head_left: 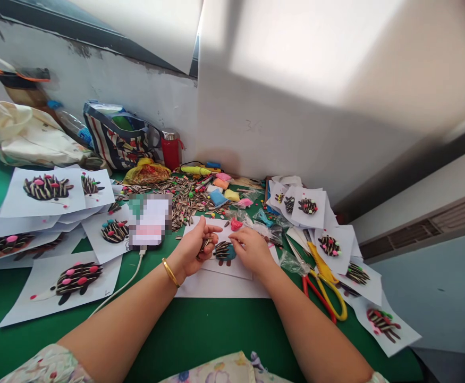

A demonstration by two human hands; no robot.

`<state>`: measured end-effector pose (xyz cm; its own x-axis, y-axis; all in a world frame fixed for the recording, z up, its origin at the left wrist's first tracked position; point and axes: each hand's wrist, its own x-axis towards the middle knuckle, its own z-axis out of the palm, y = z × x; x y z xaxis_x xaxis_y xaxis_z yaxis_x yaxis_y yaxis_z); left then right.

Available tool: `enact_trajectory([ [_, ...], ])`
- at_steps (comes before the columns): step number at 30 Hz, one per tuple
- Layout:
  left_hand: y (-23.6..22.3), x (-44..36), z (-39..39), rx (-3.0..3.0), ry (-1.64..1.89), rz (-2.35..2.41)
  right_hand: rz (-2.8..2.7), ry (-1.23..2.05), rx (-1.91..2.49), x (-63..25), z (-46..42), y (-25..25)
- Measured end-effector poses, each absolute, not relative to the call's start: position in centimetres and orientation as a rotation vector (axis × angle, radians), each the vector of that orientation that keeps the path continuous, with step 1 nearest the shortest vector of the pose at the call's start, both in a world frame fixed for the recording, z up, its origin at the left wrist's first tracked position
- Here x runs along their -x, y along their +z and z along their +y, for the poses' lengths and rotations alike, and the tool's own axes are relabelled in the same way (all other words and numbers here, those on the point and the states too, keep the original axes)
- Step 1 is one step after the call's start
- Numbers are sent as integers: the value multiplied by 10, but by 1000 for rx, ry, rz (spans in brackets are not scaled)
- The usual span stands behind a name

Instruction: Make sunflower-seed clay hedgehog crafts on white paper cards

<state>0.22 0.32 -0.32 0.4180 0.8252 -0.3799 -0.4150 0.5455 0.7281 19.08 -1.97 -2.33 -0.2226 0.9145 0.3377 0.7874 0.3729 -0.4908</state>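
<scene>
My left hand [197, 246], with a gold bangle at the wrist, is curled around several striped sunflower seeds [204, 246], its index finger pointing right. Just below the fingertips lies a hedgehog figure [225, 252] of blue clay, its back covered with seeds, on a sheet of white paper [232, 270]. My right hand [251, 250] is at the figure's upper right edge, thumb and fingers pinched together. Whatever is between those fingertips is too small to make out. A red lump of clay [236, 224] sits just behind the right hand.
Loose sunflower seeds [184, 199] spread across the back, beside colored clay packs [218, 198]. Finished hedgehog sheets lie in a left pile [43, 205] and a right pile [310, 207]. Scissors [322, 287] rest at right. A phone [149, 221] with a cable lies left. A red flask [171, 151] stands behind.
</scene>
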Motion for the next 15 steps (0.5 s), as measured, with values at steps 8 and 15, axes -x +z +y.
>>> enact_trajectory([
  [8, -3, -7, -4, -667, 740, 812, -1996, 266, 1193, -175, -41, -10],
  [15, -2, -9, -8, -738, 616, 783, -2126, 212, 1166, -170, -45, -7],
])
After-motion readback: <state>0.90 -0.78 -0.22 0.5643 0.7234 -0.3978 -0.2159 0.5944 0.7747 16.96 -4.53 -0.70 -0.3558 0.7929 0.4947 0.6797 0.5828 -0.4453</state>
